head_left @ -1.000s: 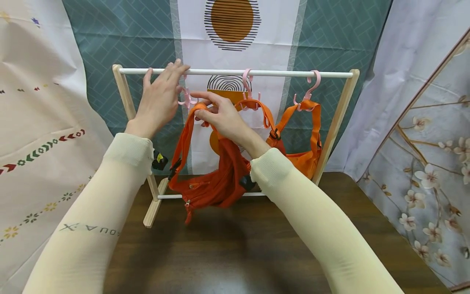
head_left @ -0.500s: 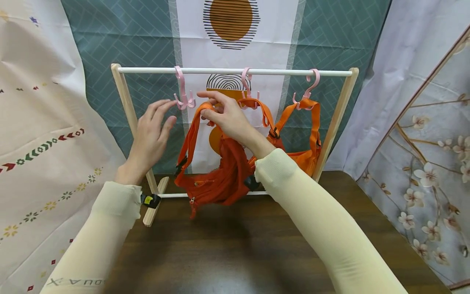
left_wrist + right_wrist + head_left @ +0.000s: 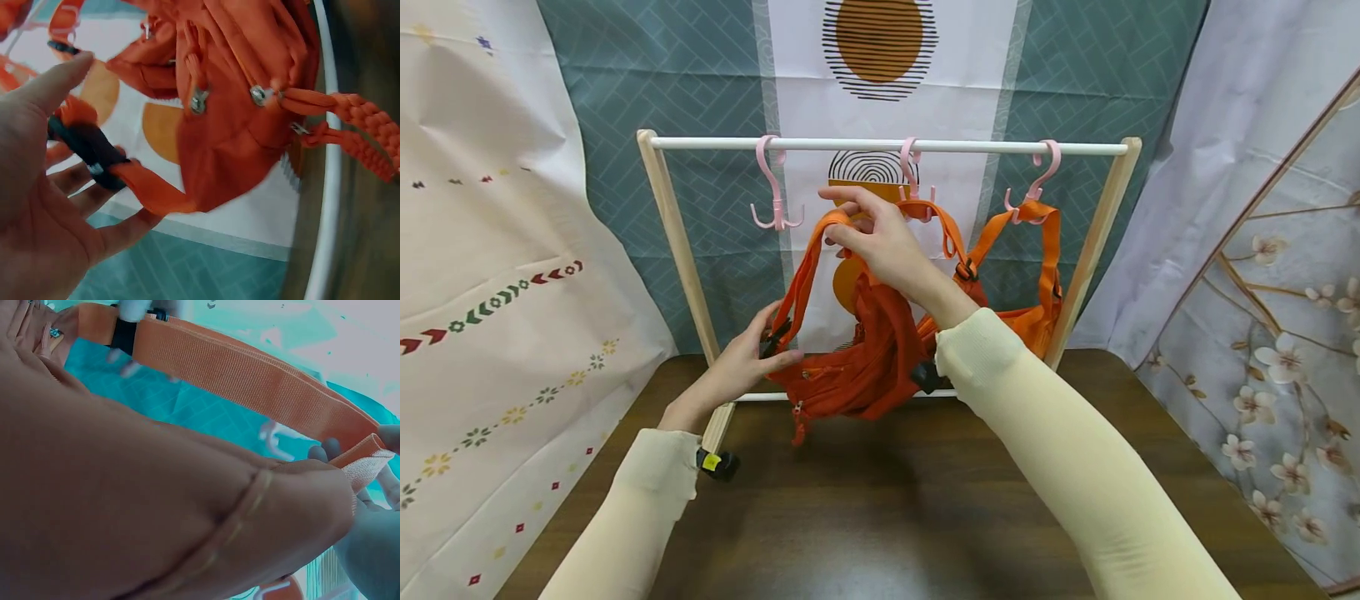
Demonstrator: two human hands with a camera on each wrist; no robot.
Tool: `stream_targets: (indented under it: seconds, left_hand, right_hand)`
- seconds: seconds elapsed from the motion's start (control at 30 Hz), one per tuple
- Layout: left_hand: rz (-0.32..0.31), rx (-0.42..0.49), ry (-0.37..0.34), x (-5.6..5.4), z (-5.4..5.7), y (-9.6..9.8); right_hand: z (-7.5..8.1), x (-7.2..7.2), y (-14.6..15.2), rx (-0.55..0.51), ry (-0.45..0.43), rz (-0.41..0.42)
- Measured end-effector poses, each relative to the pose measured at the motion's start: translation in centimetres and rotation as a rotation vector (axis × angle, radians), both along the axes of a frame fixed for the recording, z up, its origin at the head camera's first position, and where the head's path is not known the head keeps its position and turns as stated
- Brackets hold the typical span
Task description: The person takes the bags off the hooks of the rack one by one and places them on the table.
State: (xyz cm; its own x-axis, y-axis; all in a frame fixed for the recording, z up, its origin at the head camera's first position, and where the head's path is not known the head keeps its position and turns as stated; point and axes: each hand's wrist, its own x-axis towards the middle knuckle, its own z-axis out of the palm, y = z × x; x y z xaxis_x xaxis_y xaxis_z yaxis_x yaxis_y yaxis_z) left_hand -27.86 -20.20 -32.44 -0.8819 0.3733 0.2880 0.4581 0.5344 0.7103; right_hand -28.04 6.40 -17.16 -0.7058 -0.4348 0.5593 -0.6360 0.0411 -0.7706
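The orange-red bag (image 3: 850, 392) hangs before the rack (image 3: 680, 242), toward its left end, its strap (image 3: 807, 267) pinched by the right hand (image 3: 880, 237), presumably bearing its weight. The left hand (image 3: 745, 362), fingers loosely parted around the buckle (image 3: 94, 153), apparently steadies it; firm hold unconfirmed.

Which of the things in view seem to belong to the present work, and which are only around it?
Likely in use:
red-orange bag, its strap pinched by the right hand
left hand, at the strap's black buckle
left pink hanger, bare
perhaps the rack

Only around it:
middle hanger and right hanger, each with an orange strap over it
patterned backdrop
table
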Motion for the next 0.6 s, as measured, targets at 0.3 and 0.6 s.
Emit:
stream_targets:
  seconds: [0.3,0.6]
  left_hand:
    - [-0.059,0.216,0.012,-0.1,0.2,-2.9]
    - [-0.055,0.437,0.102,0.7,3.9,-4.4]
  right_hand:
    - [-1.6,-0.1,3.6,0.009,-0.047,-0.059]
    - [-3.3,-0.4,5.8,-0.001,-0.094,-0.024]
